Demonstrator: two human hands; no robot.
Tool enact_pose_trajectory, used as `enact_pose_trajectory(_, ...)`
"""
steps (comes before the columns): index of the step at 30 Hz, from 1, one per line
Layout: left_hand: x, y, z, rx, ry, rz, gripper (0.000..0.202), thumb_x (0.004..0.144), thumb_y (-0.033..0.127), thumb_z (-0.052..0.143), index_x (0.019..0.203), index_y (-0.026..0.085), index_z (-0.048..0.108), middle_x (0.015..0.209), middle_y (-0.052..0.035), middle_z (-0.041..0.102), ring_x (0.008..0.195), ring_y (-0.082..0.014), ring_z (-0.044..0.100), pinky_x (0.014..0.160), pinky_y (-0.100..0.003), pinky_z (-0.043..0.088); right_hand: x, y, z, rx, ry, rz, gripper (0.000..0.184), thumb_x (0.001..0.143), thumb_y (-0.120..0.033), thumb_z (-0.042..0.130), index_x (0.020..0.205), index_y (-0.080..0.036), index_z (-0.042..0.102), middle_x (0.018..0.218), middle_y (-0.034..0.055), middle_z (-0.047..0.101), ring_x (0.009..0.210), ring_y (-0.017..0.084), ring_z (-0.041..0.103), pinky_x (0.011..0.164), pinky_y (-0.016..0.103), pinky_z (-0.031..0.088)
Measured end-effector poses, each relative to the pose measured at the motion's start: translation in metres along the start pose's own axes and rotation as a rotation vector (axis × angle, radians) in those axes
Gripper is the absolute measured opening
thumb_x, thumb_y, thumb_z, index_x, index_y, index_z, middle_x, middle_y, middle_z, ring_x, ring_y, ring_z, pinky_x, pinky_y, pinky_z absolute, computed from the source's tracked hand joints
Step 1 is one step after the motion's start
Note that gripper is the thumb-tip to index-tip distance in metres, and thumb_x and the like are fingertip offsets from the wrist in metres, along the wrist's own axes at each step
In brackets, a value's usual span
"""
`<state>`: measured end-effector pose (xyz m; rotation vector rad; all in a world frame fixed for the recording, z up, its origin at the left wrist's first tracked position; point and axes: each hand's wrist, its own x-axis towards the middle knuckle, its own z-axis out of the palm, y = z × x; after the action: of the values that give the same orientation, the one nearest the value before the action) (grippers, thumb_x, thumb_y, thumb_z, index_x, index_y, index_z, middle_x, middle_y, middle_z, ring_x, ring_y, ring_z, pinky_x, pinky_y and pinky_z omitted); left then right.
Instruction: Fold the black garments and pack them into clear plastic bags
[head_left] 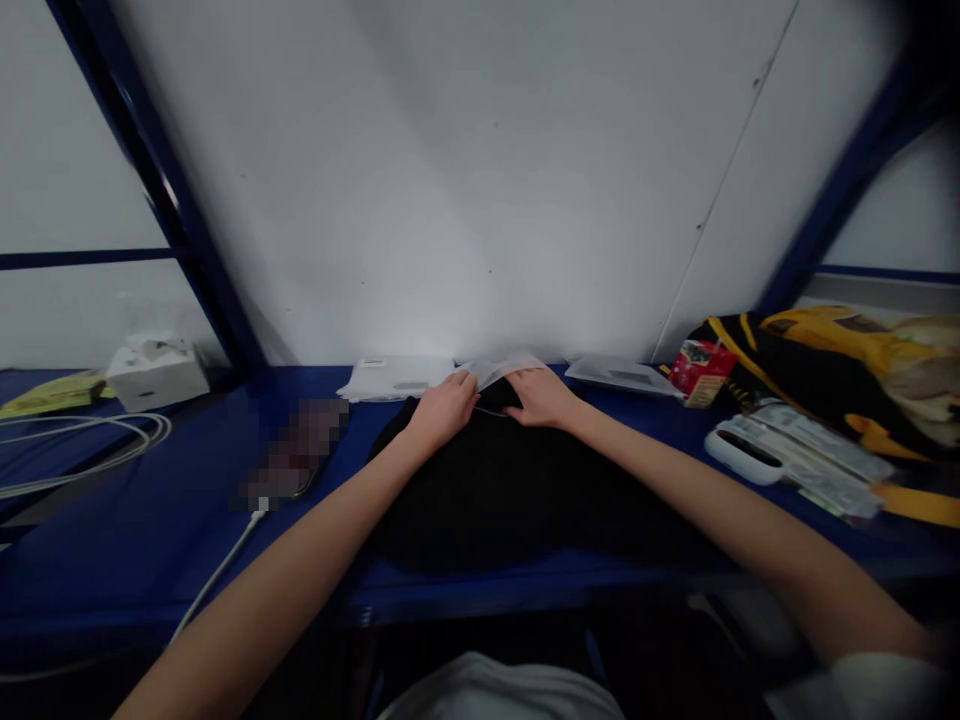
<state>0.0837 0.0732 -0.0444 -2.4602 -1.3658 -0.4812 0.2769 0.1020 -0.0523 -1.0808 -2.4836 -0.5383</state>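
A translucent plastic bag (491, 369) lies at the far side of a black cloth item (510, 490), its near edge lifted between my two hands. My left hand (448, 405) pinches the bag's left edge with curled fingers. On the other side, my right hand (541, 396) grips the bag's right part, its fingertips partly behind the film and its thumb lower, near the black cloth. Both wrists rest close over the cloth, which is spread on the blue surface (187, 540). Whether any cloth is inside the bag cannot be made out.
Flat plastic packets (401, 376) lie left of the hands, and another packet (622, 374) lies right. A phone (296, 455) with a white cable is at left, near a white box (157, 372). Rightward are a red box (702, 372), a white case (742, 452) and a black-yellow bag (832, 370).
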Motion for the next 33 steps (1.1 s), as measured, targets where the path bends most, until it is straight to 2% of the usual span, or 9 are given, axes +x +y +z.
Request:
enact_pose_trajectory(4,-0.001,-0.001,0.001,0.003,-0.015,-0.012,0.014,0.088,0.026,0.037,0.092,0.017,0.047,0.098,-0.0075,0.054,0.092,-0.0186,0.053,0.068,-0.027,0.044,-0.01,-0.001,-0.004,-0.016,0.01,-0.086,0.03,0.074,-0.033,0.055,0.095,-0.013,0.052,0.09,0.0104,0.058,0.087,0.022,0.051,0.078,0.034,0.036)
enact_pose_trajectory(7,-0.002,-0.002,0.002,0.006,0.0,0.009,0.013,0.087,0.025,0.037,0.091,0.017,0.047,0.097,-0.0072,0.054,0.089,-0.0183,0.054,0.068,-0.028,0.044,-0.015,-0.001,-0.003,-0.115,-0.005,-0.186,0.015,0.08,-0.026,0.048,0.085,-0.014,0.054,0.089,0.0103,0.058,0.087,0.021,0.05,0.075,0.032,0.034)
enact_pose_trajectory(9,-0.002,-0.003,0.003,0.002,0.011,0.031,0.013,0.087,0.024,0.037,0.089,0.017,0.047,0.095,-0.0068,0.055,0.087,-0.0183,0.054,0.068,-0.028,0.044,-0.017,-0.002,-0.001,-0.159,-0.041,-0.186,0.016,0.083,-0.027,0.043,0.085,-0.015,0.055,0.085,0.0089,0.06,0.08,0.019,0.052,0.071,0.031,0.034)
enact_pose_trajectory(13,-0.002,-0.003,0.004,-0.017,0.012,0.031,0.012,0.087,0.023,0.036,0.087,0.017,0.047,0.095,-0.0064,0.055,0.087,-0.0181,0.054,0.068,-0.028,0.044,-0.02,-0.007,0.001,-0.185,-0.098,-0.059,0.025,0.085,-0.035,0.04,0.089,-0.016,0.056,0.073,0.0059,0.063,0.063,0.017,0.054,0.061,0.029,0.031)
enact_pose_trajectory(21,-0.002,-0.004,0.007,-0.037,0.02,0.058,0.011,0.086,0.021,0.037,0.086,0.018,0.047,0.094,-0.006,0.054,0.087,-0.0177,0.054,0.072,-0.028,0.044,-0.02,-0.01,0.002,-0.226,-0.108,0.013,0.035,0.087,-0.033,0.037,0.074,-0.013,0.062,0.077,0.0087,0.063,0.071,0.018,0.057,0.06,0.029,0.031)
enact_pose_trajectory(29,0.0,-0.008,0.01,-0.078,-0.006,0.036,0.013,0.086,0.018,0.036,0.088,0.017,0.048,0.097,-0.0063,0.052,0.084,-0.0167,0.055,0.073,-0.028,0.045,-0.018,-0.008,0.006,-0.155,-0.092,0.074,0.027,0.085,-0.033,0.043,0.084,-0.013,0.062,0.082,0.0084,0.063,0.076,0.019,0.057,0.064,0.029,0.037)
enact_pose_trajectory(33,0.0,-0.01,0.011,-0.11,0.007,0.053,0.015,0.085,0.016,0.034,0.09,0.017,0.048,0.099,-0.0074,0.053,0.085,-0.0172,0.055,0.074,-0.029,0.045,-0.017,-0.007,0.007,-0.084,-0.059,0.06,0.023,0.083,-0.031,0.046,0.089,-0.014,0.06,0.087,0.0078,0.062,0.081,0.018,0.056,0.069,0.028,0.039)
